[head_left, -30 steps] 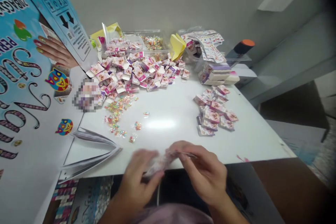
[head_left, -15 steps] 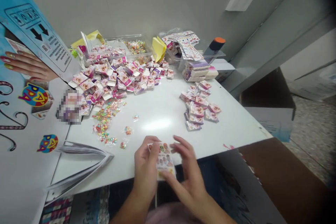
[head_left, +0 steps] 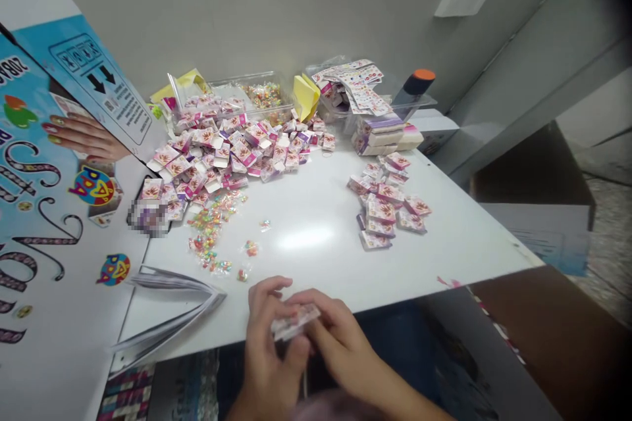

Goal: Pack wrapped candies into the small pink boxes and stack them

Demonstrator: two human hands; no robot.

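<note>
Close to the front edge of the table, my left hand and my right hand hold a small sheet of nail stickers between them. The sheet is tilted and appears bent or folded; blur hides its print. Fingers of both hands are closed on it, the left from one side and the right from the other. Beyond my hands lie small candy-coloured plastic packets, with a larger heap of such packets to the left.
Small printed boxes are heaped at the back left; more boxes lie at the right. Clear trays, sticker sheets and an orange-capped bottle stand behind. A folded booklet and large carton are at left.
The sheet was flat with its stickers facing up; now it is tilted and looks bent. My right hand, spread beside it before, has closed in on it. The view has shifted slightly.
</note>
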